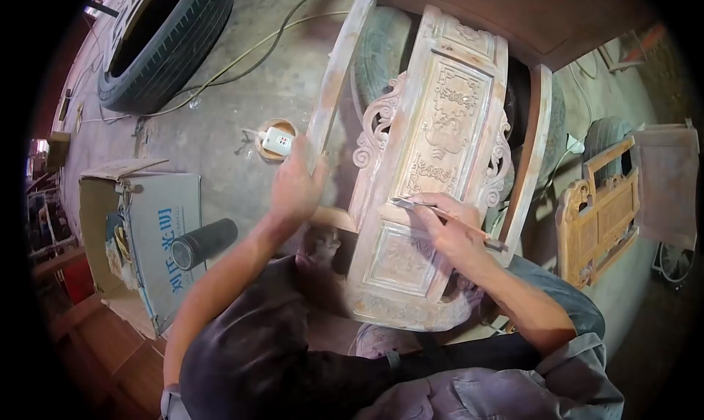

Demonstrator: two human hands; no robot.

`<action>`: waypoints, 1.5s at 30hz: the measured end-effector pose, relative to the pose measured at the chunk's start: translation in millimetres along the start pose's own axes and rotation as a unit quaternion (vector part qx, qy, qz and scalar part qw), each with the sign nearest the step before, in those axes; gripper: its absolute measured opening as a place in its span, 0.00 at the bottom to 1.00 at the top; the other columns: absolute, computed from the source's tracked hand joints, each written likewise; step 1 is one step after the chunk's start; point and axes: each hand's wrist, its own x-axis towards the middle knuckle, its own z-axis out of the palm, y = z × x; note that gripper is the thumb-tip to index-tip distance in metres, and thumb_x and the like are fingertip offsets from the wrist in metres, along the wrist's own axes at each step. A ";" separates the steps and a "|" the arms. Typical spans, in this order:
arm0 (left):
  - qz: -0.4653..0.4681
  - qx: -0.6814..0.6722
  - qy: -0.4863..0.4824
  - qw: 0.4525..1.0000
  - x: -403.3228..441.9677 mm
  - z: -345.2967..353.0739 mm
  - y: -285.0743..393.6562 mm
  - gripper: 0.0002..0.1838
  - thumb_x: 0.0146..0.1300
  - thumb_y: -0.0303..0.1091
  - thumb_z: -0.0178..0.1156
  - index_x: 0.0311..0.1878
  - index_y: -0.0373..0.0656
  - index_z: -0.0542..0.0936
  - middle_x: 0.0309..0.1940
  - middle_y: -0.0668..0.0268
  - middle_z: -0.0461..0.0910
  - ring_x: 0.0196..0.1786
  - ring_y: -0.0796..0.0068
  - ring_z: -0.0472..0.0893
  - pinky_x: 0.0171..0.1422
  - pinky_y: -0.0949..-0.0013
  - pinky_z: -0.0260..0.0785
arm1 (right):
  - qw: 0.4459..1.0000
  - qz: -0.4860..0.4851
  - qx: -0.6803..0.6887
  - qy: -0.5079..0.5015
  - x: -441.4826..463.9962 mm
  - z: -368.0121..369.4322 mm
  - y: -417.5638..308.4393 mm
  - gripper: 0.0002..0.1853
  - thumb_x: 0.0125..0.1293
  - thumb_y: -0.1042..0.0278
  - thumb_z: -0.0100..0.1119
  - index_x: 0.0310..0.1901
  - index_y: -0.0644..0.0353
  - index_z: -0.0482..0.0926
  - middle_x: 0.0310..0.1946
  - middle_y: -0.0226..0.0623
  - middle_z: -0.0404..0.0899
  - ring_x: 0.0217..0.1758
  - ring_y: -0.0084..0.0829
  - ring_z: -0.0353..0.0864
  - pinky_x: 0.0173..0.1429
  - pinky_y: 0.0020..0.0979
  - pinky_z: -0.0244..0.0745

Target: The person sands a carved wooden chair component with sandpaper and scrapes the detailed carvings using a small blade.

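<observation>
A carved wooden chair back (pixel 440 137) lies in front of me, with raised patterns in its panels and scrollwork along both sides. My right hand (pixel 453 228) is closed around a slim carving tool (pixel 469 229). Its metal tip meets the frame bar between the long upper panel and the small lower panel (pixel 400 260). On the left, my left hand (pixel 297 189) grips the lower end of a pale wooden side rail (pixel 341 68), thumb on one side and fingers on the other. A matching curved rail (pixel 534 148) runs along the right.
Tires (pixel 172 49) lie on the concrete floor, some under the furniture. A white power socket (pixel 279 140) with cables sits left of my hand. An open cardboard box (pixel 172 207) and a black cylinder (pixel 205 242) stand at left. Another carved wooden piece (pixel 601 222) leans at right.
</observation>
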 end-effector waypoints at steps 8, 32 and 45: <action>0.018 0.003 -0.005 1.000 -1.1 1.4 -3.1 0.28 0.77 0.39 0.59 0.72 0.31 0.67 0.51 0.31 0.82 0.56 0.27 0.81 0.59 0.40 0.73 | 0.946 -0.098 -0.089 0.294 43.8 -54.8 6.8 0.06 0.72 0.75 0.60 0.46 0.66 0.82 0.40 0.49 0.82 0.45 0.46 0.84 0.51 0.42 0.79; 0.132 0.122 0.018 0.984 173.3 12.7 87.2 0.44 0.69 0.33 0.59 0.84 0.37 0.52 0.69 0.39 0.70 0.60 0.34 0.79 0.63 0.44 0.74 | 0.875 -0.010 -0.143 0.463 145.9 -56.9 -5.2 0.06 0.70 0.77 0.54 0.46 0.67 0.72 0.42 0.59 0.75 0.44 0.61 0.78 0.49 0.54 0.73; 0.145 0.064 0.045 0.986 170.3 13.1 87.7 0.42 0.71 0.34 0.58 0.86 0.48 0.52 0.68 0.40 0.71 0.55 0.30 0.81 0.59 0.40 0.76 | 0.889 -0.004 -0.136 0.437 137.7 -57.4 -11.1 0.08 0.68 0.80 0.56 0.47 0.67 0.74 0.41 0.55 0.75 0.45 0.58 0.78 0.51 0.51 0.73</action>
